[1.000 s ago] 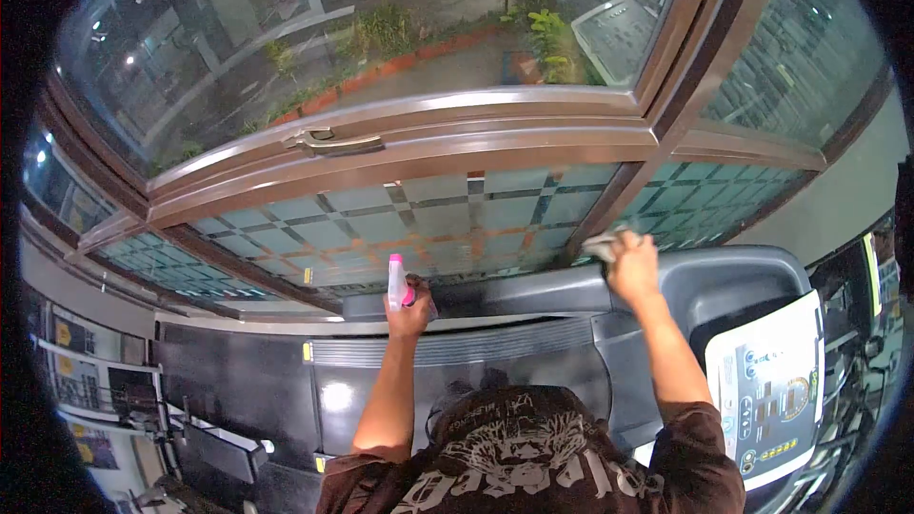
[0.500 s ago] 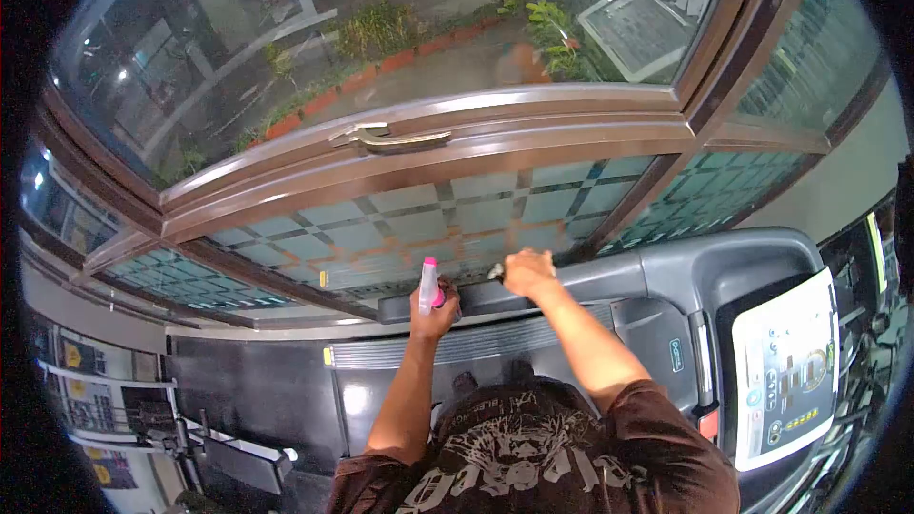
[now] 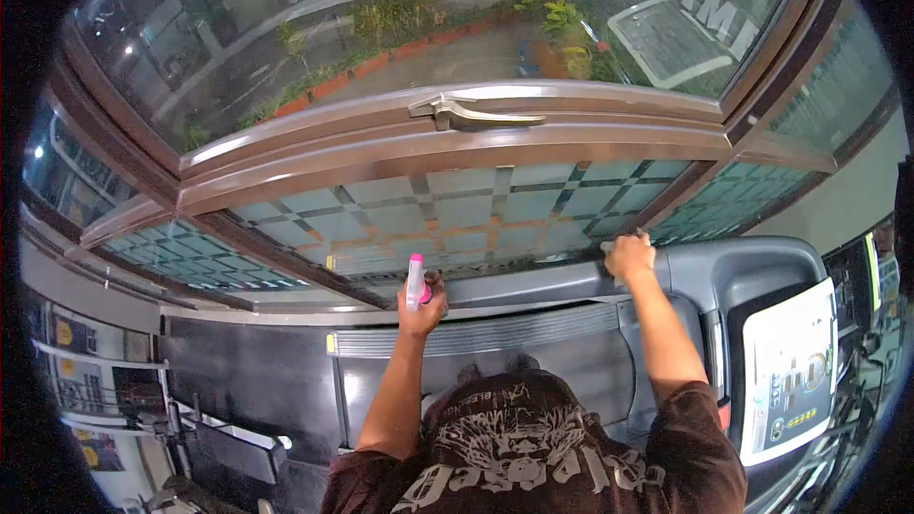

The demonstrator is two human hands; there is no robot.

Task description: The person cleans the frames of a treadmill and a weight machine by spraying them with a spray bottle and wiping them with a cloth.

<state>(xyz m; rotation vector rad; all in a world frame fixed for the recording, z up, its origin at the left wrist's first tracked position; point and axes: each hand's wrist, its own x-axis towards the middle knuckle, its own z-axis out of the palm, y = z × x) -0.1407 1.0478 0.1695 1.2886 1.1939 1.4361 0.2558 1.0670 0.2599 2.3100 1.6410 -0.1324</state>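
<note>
My left hand [image 3: 425, 309] is closed around a spray bottle [image 3: 415, 283] with a whitish head and pink nozzle and trigger, above the near side of the treadmill's long grey handrail. Out to the right, my right hand [image 3: 631, 259] is closed at the lower part of the window, near the brown upright frame. A small pale bit of something shows at its fingers, too little to name. Beyond both hands stands the patterned lower glass panel [image 3: 466, 219], frosted squares split by clear strips. Most of the spray bottle's body is hidden by my fingers.
A brown window frame with a metal handle [image 3: 486, 116] runs across above the panel. The treadmill's grey rail [image 3: 533, 286] lies along the window, its white console [image 3: 790, 376] at right. Gym equipment [image 3: 228, 443] stands at lower left.
My right hand has swept right along the lower glass toward the upright frame. My left hand still holds the spray bottle, slightly further left in view. The view has shifted a little.
</note>
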